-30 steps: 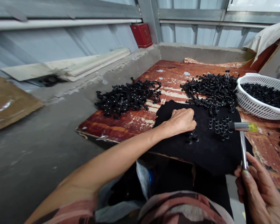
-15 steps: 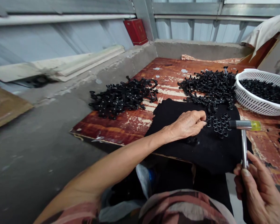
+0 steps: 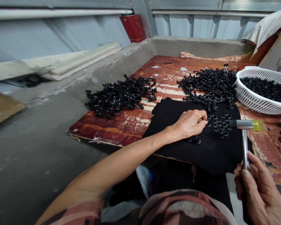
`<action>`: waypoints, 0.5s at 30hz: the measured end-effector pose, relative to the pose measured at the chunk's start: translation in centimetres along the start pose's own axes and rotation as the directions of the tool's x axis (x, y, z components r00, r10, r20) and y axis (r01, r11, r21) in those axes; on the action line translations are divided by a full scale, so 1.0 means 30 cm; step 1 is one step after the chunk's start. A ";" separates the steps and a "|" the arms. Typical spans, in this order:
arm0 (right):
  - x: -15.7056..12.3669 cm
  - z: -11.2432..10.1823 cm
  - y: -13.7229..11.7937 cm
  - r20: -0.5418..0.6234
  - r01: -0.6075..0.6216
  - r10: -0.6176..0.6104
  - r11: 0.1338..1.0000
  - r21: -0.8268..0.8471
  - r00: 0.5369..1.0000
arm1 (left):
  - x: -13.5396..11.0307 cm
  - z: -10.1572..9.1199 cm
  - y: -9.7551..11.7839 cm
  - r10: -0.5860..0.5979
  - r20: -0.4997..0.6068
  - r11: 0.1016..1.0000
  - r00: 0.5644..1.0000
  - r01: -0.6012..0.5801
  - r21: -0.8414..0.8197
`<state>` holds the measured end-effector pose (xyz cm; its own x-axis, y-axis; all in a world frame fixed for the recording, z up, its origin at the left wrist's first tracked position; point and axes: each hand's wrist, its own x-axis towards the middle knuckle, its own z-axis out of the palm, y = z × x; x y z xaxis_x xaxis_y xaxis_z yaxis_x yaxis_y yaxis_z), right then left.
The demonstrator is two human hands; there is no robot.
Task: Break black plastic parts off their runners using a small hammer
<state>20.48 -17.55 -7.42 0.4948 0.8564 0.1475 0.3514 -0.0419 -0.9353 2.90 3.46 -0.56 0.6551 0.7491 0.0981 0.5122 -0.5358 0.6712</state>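
My right hand (image 3: 259,187) is wrapped around the handle of a mallet (image 3: 245,147). Its head, dark at one end and yellow at the other, hovers over the right edge of a black cloth (image 3: 178,150). Above the cloth my left hand (image 3: 190,123) has its fingers curled closed; what they hold, if anything, is hidden. Just right of those fingers stands a cluster of small round black parts (image 3: 218,123). A few more such parts (image 3: 198,140) sit under the left hand, partly covered by it.
Heaps of black plastic pieces lie left (image 3: 121,97) and at the back (image 3: 210,82) of the worn red-brown table (image 3: 131,125). A white basket (image 3: 255,101) full of small black pieces stands far right. Concrete ledges (image 3: 201,45) border the table; a red box (image 3: 133,28) sits in the corner.
The view has shifted slightly. Both hands and the mallet keep nearly the same place, and the parts on the cloth look unchanged.
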 end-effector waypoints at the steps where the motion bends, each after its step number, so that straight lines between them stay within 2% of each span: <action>1: 0.000 -0.002 0.003 0.010 -0.007 0.007 1.000 0.003 1.000 | 0.001 0.000 0.000 -0.001 -0.002 1.000 1.000 0.001 0.003; 11: 0.001 -0.004 0.019 0.001 -0.066 0.066 0.998 0.024 0.998 | 0.005 0.008 -0.002 0.010 -0.013 0.999 1.000 -0.009 0.037; 15: 0.000 -0.008 0.025 -0.008 -0.053 0.053 0.998 0.027 0.999 | 0.006 0.011 -0.001 0.010 -0.015 0.999 1.000 -0.010 0.054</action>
<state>20.94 -17.71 -8.05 0.5192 0.8487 0.1002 0.3035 -0.0735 -0.9500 3.19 3.49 -0.80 0.6519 0.7494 0.1163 0.5350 -0.5631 0.6298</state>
